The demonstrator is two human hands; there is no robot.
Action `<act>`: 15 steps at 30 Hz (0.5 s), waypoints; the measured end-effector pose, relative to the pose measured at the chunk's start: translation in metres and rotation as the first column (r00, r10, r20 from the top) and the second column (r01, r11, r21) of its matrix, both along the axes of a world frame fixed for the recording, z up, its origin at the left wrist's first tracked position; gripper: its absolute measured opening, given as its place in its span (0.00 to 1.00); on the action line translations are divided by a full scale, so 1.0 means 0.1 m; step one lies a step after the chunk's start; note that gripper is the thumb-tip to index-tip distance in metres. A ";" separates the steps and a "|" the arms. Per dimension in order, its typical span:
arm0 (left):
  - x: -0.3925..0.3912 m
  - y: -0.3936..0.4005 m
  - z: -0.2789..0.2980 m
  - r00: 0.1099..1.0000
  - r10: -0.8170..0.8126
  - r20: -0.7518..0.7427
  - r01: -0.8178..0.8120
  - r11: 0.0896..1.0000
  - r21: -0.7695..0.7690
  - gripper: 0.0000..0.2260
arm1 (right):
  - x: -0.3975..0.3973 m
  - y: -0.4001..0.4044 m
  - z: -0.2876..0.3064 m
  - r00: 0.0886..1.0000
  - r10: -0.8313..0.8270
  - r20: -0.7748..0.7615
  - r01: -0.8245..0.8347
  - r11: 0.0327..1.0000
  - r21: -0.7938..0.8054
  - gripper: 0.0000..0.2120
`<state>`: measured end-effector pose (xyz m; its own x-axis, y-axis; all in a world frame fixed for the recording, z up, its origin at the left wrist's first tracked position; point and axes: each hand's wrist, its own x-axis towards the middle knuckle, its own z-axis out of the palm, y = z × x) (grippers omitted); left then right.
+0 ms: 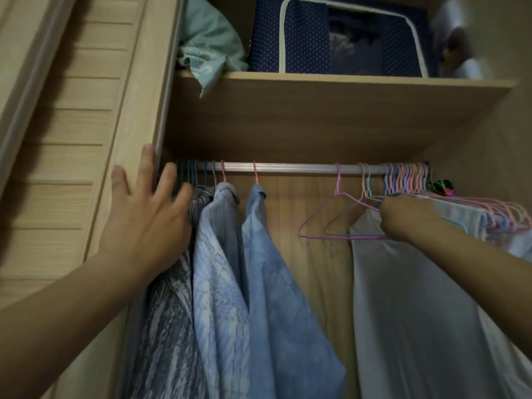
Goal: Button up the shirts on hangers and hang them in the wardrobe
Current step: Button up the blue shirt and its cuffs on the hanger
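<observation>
Inside the wardrobe a silver rail [293,167] carries three shirts at its left: a grey patterned shirt [169,318], a pale blue striped shirt [218,283] and a plain blue shirt [282,298]. My left hand [146,223] lies spread and flat against the wardrobe's left edge and the grey shirt. At the right, my right hand [403,217] grips an empty purple wire hanger [322,223] that hangs on the rail beside a white garment [417,312]. A bunch of several empty pastel hangers [408,177] crowds the rail's right end.
A wooden shelf [331,82] above the rail bears a crumpled mint cloth [210,44], a navy dotted storage box [339,36] and white items at the far right. A slatted wardrobe door [63,125] stands at the left. The wooden back panel shows between the blue shirt and the white garment.
</observation>
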<state>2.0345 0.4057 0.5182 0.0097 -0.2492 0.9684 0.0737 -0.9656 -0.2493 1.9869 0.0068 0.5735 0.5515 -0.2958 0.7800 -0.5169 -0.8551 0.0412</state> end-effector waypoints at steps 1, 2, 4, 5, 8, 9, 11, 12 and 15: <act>0.00 0.00 0.00 1.000 0.000 0.000 0.000 1.000 0.000 0.22 | 0.03 0.04 0.02 0.995 0.103 0.000 -0.102 0.992 0.070 0.12; 0.00 0.00 0.00 1.000 0.002 0.002 -0.002 1.000 0.001 0.22 | 0.06 0.10 0.04 0.976 0.217 0.010 -0.216 0.961 0.173 0.11; -0.01 0.01 -0.01 1.000 -0.003 0.011 0.003 1.000 -0.005 0.22 | 0.14 0.21 0.07 0.885 0.446 0.132 -0.458 0.786 0.416 0.10; -0.01 0.01 -0.01 1.000 -0.012 0.015 0.012 1.000 -0.011 0.22 | 0.17 0.30 0.06 0.812 0.536 0.231 -0.568 0.633 0.526 0.07; -0.02 0.00 -0.01 0.996 -0.090 0.027 0.091 0.995 -0.048 0.21 | 0.28 0.69 0.04 0.610 0.691 0.388 -0.714 0.268 0.646 0.08; -0.03 0.00 -0.01 0.991 -0.126 0.036 0.128 0.990 -0.066 0.21 | 0.34 0.89 0.04 0.571 0.728 0.379 -0.721 0.224 0.656 0.09; -0.05 0.00 -0.02 0.980 -0.189 0.056 0.193 0.976 -0.097 0.20 | 0.40 1.36 0.06 0.497 0.809 0.314 -0.728 0.192 0.658 0.09; -0.05 0.00 -0.02 0.975 -0.211 0.062 0.217 0.971 -0.104 0.20 | 0.44 1.60 0.08 0.456 0.848 0.268 -0.734 0.189 0.652 0.08; -0.05 0.04 -0.03 0.962 -0.268 0.052 0.272 0.957 -0.102 0.21 | 0.57 2.13 0.15 0.376 0.903 0.210 -0.734 0.152 0.662 0.06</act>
<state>2.0295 0.4093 0.5147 -0.0805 -0.1327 0.9879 -0.1862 -0.9716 -0.1457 2.0442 0.2202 0.5889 0.8655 0.1389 0.4813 0.4569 -0.6128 -0.6448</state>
